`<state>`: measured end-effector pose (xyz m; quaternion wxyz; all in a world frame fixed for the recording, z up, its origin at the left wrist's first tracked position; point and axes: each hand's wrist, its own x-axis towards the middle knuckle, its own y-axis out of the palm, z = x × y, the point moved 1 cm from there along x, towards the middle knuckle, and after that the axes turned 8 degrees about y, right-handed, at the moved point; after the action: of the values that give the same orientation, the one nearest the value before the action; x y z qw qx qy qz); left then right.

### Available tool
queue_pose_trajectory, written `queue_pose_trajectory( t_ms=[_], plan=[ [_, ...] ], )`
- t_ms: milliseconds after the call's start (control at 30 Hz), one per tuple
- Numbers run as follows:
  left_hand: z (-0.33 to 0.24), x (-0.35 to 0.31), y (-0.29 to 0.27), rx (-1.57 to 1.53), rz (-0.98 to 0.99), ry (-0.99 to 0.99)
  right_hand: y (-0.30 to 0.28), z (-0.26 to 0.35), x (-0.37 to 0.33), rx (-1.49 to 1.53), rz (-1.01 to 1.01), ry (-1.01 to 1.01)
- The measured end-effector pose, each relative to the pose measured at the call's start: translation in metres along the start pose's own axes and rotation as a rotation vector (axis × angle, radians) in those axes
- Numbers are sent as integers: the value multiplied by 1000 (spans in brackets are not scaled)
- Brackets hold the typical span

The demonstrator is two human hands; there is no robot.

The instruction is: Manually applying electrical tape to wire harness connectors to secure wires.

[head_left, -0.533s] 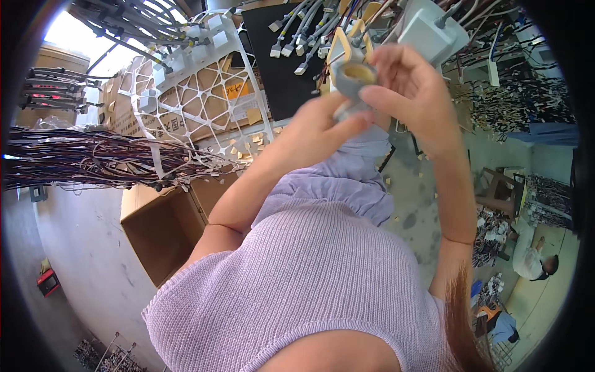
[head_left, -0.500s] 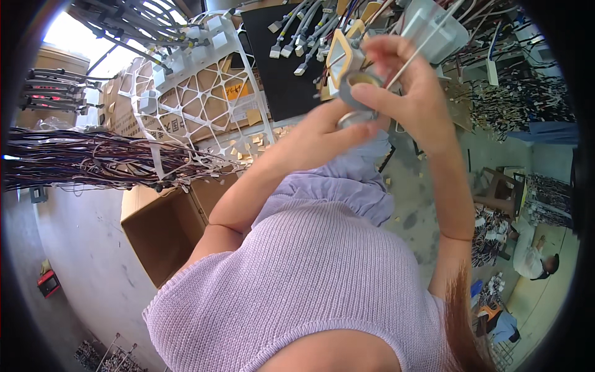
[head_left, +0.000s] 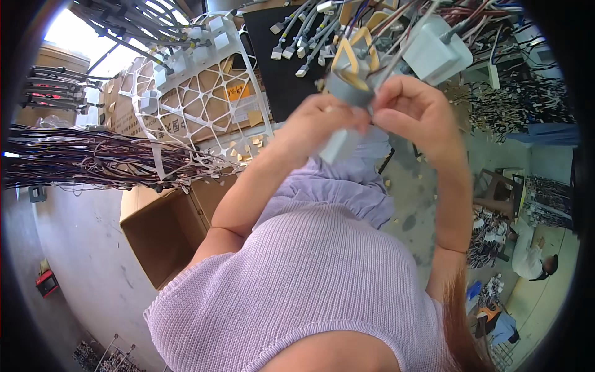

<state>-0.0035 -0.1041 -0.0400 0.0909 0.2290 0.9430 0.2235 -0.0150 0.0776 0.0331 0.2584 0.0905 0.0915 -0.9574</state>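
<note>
My left hand (head_left: 325,121) is curled closed and blurred, gripping a cable with a white connector block (head_left: 339,146) that hangs under its fingers. Just above it is a roll of grey tape (head_left: 352,90), tilted, its yellowish inner core showing. The thumb and fingers of my right hand (head_left: 420,115) pinch together at the right edge of the roll; the exact contact is blurred. A thin pale cable (head_left: 392,59) runs from between the hands up towards a translucent white plastic box (head_left: 437,51). Yellow-edged pieces (head_left: 347,56) stand behind the roll.
Grey cables with white connectors (head_left: 297,40) lie over a black sheet (head_left: 279,90). At left are a white lattice frame (head_left: 204,93), a thick wire bundle (head_left: 80,158) and an open cardboard box (head_left: 164,232). Cable bundles (head_left: 514,93) hang at right, with another person (head_left: 534,260) farther off.
The tape roll has shifted slightly and turned, its core facing up more. My right hand's raised fingers have come down and closed. The white connector block now shows below my left hand.
</note>
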Motion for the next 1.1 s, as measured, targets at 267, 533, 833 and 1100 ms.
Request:
queue_pose_trajectory(
  t_ms=[267,533,833,1100],
  plan=[
    [-7,-15,15,740,-189,690,17,-9,-12,-552,-263,-289],
    [-10,-38,34,1206,-64,1255,15,-11,-83,-440,-202,-133],
    [6,-30,35,1207,-92,1033,-30,62,-151,-416,-1562,-129],
    [-69,56,-4,566,-423,1243,-32,46,-111,540,345,-605]
  ],
)
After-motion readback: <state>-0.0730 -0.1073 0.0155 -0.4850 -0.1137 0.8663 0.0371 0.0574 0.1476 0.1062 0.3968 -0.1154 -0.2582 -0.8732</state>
